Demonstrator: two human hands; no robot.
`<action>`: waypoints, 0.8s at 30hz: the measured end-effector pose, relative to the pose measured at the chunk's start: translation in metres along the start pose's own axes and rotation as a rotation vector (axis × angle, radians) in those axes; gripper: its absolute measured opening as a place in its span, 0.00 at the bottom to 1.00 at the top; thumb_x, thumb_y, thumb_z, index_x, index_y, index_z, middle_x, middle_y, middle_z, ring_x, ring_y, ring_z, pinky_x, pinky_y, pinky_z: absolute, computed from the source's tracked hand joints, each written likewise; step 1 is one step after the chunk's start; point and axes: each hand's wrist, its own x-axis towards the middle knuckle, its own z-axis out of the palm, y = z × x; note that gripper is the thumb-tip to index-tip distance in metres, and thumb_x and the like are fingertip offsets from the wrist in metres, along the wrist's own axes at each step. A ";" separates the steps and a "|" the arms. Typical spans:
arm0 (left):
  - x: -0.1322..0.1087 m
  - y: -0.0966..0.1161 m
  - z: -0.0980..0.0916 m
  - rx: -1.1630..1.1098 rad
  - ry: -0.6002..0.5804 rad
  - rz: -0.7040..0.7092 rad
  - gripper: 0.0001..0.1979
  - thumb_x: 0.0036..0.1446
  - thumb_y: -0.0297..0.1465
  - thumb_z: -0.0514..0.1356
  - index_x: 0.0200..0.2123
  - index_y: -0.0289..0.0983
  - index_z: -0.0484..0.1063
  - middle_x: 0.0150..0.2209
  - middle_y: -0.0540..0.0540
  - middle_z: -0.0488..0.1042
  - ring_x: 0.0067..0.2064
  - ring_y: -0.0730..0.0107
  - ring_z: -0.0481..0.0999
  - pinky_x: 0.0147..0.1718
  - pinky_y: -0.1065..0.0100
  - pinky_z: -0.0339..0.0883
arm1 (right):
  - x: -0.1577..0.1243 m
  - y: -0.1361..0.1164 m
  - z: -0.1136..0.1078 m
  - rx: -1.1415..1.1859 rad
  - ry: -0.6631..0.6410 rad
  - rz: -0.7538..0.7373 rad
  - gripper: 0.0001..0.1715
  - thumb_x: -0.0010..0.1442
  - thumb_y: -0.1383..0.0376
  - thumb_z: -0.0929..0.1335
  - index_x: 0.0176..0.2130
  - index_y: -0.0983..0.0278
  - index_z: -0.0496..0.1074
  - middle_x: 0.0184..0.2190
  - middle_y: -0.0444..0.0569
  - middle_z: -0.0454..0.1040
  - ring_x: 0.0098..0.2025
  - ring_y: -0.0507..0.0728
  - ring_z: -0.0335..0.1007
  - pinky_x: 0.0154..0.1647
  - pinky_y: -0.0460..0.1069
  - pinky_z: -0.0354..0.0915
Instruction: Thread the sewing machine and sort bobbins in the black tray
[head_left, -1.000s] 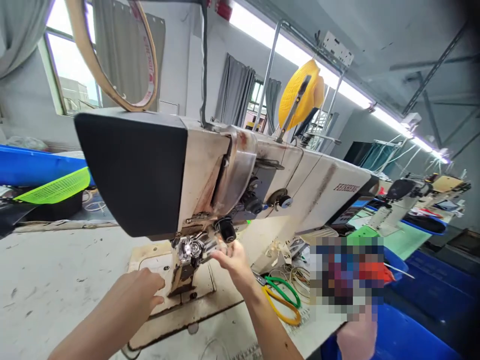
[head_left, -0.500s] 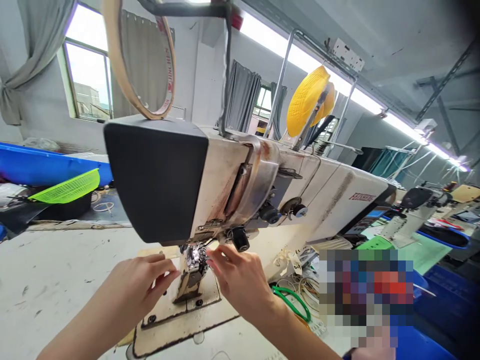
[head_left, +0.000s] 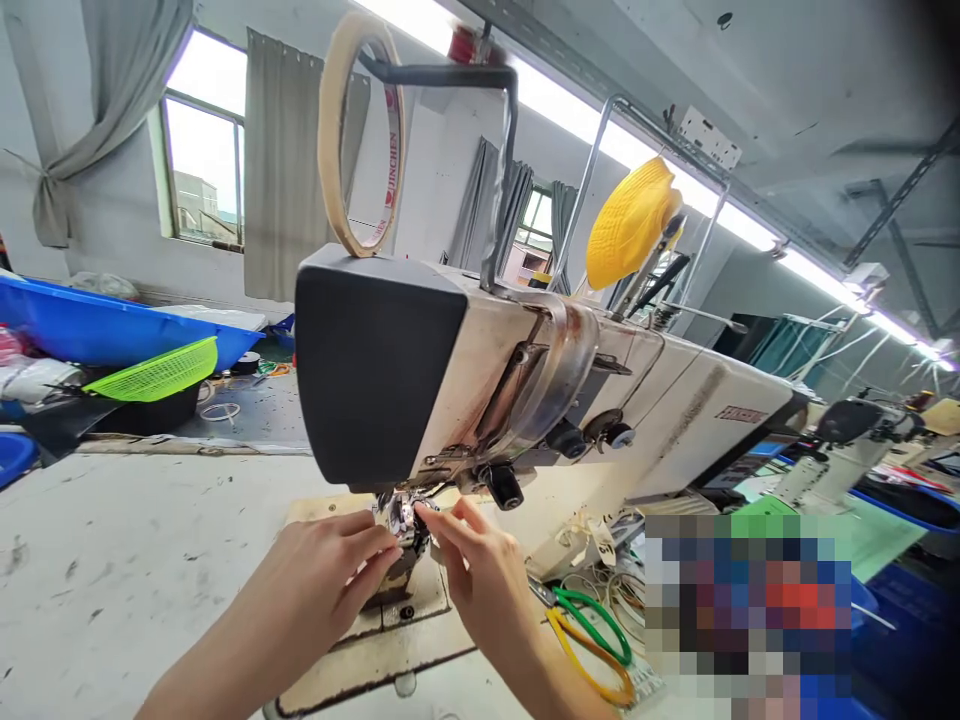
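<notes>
Two hands at the needle area of one sewing machine (head_left: 525, 370), which sits on a grubby white worktop (head_left: 135, 540). Left hand (head_left: 330, 565) comes in from lower left, fingers curled w/ fingertips pinched together right at the shiny metal presser foot (head_left: 401, 515); can't tell if anything thin is held between them. Right hand (head_left: 476, 560) approaches from the right, index finger and thumb stretched toward the same spot, tips just beside the foot, other fingers loosely open, nothing visibly grasped. The two hands nearly meet at the foot, under the machine's black end cover. On top of the machine: one roll of tape (head_left: 360, 130) standing on edge, and further back one yellow thread cone (head_left: 630, 225) on a stand. Just right of the right wrist lie 2 scissor handles, one green, one yellow (head_left: 592, 640) (blades hidden). Far left, behind the worktop: one lime-green mesh basket (head_left: 154, 370) sitting on a dark bin, one long blue tray (head_left: 97, 325) behind it. A second sewing machine (head_left: 847, 430) stands well apart at far right.
</notes>
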 end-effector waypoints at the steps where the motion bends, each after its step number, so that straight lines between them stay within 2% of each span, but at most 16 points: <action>1: 0.000 0.000 0.001 0.007 0.012 0.009 0.18 0.74 0.34 0.46 0.42 0.43 0.77 0.36 0.50 0.76 0.36 0.62 0.78 0.33 0.63 0.61 | -0.001 0.005 0.002 0.103 0.029 0.016 0.21 0.70 0.69 0.61 0.54 0.55 0.77 0.35 0.46 0.77 0.32 0.53 0.74 0.33 0.46 0.66; 3: 0.000 0.000 0.002 0.032 0.037 0.019 0.18 0.74 0.33 0.46 0.44 0.43 0.77 0.37 0.50 0.77 0.36 0.61 0.78 0.32 0.63 0.62 | 0.000 0.013 0.000 0.188 0.031 0.015 0.16 0.72 0.64 0.63 0.52 0.56 0.78 0.36 0.47 0.78 0.35 0.53 0.75 0.37 0.46 0.67; 7: 0.001 -0.001 0.011 0.085 0.126 0.022 0.18 0.73 0.32 0.47 0.45 0.44 0.78 0.38 0.50 0.79 0.34 0.61 0.79 0.31 0.63 0.63 | 0.007 0.018 -0.020 -0.025 -0.083 -0.054 0.12 0.70 0.62 0.67 0.51 0.54 0.78 0.42 0.45 0.80 0.36 0.54 0.77 0.39 0.48 0.64; 10: 0.008 0.003 0.018 0.091 0.163 -0.026 0.16 0.72 0.32 0.50 0.46 0.45 0.78 0.37 0.51 0.81 0.31 0.61 0.79 0.30 0.64 0.63 | 0.012 0.017 -0.030 -0.080 -0.135 -0.120 0.12 0.70 0.63 0.67 0.50 0.54 0.78 0.41 0.43 0.81 0.38 0.54 0.77 0.38 0.48 0.62; 14: 0.027 0.018 0.019 0.191 0.062 -0.146 0.14 0.70 0.30 0.53 0.49 0.46 0.78 0.41 0.49 0.83 0.38 0.56 0.82 0.33 0.64 0.64 | 0.015 0.020 -0.028 -0.003 -0.141 -0.163 0.13 0.73 0.61 0.64 0.47 0.55 0.80 0.36 0.42 0.80 0.31 0.51 0.74 0.33 0.46 0.59; 17: 0.039 0.031 0.014 0.299 -0.039 -0.191 0.14 0.69 0.27 0.52 0.42 0.42 0.79 0.37 0.46 0.83 0.38 0.52 0.82 0.30 0.64 0.59 | 0.010 0.025 -0.022 0.080 -0.041 -0.168 0.14 0.73 0.60 0.64 0.46 0.56 0.79 0.33 0.42 0.80 0.29 0.50 0.71 0.31 0.45 0.57; 19: 0.043 0.037 0.011 0.346 -0.060 -0.199 0.15 0.67 0.24 0.51 0.37 0.38 0.78 0.33 0.43 0.81 0.36 0.51 0.81 0.28 0.63 0.54 | 0.005 0.024 -0.020 0.094 0.014 -0.147 0.13 0.73 0.60 0.63 0.45 0.56 0.78 0.34 0.42 0.79 0.30 0.51 0.72 0.32 0.46 0.57; 21: 0.043 0.040 0.010 0.369 -0.068 -0.200 0.15 0.67 0.23 0.50 0.35 0.37 0.77 0.31 0.41 0.80 0.34 0.51 0.81 0.27 0.64 0.52 | 0.000 0.019 -0.019 0.033 0.030 -0.119 0.12 0.73 0.60 0.63 0.48 0.56 0.75 0.34 0.43 0.79 0.31 0.53 0.73 0.32 0.47 0.55; 24: 0.041 0.039 0.009 0.372 -0.067 -0.197 0.15 0.68 0.26 0.50 0.39 0.40 0.78 0.33 0.43 0.81 0.35 0.54 0.80 0.28 0.65 0.55 | -0.002 0.007 -0.019 -0.125 0.018 -0.087 0.12 0.69 0.66 0.65 0.52 0.59 0.70 0.33 0.44 0.78 0.29 0.56 0.72 0.29 0.49 0.49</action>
